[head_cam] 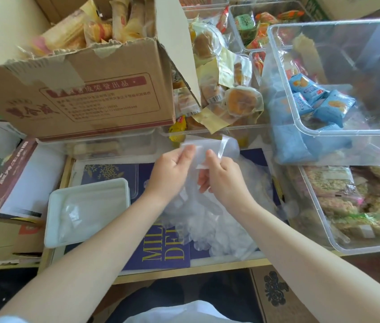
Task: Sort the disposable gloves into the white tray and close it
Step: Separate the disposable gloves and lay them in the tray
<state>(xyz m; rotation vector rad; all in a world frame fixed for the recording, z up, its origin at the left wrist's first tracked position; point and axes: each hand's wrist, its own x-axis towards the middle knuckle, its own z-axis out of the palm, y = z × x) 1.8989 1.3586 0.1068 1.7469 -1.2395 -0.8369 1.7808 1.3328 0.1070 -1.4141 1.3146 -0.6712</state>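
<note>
A clear disposable glove (210, 148) is held up over the middle of the work surface. My left hand (172, 169) pinches its left edge and my right hand (221, 176) pinches its right side. Below my hands lies a loose pile of clear gloves (207, 220) on a dark blue printed sheet. The white tray (55, 206) sits to the left of the pile, lidless, with clear gloves lying flat inside it.
A torn cardboard box of snacks (86, 89) stands behind the tray. Clear plastic bins (324, 127) with wrapped snacks crowd the right and back. A maroon box (5, 178) lies at the left. The table's wooden front edge (184, 273) runs below the pile.
</note>
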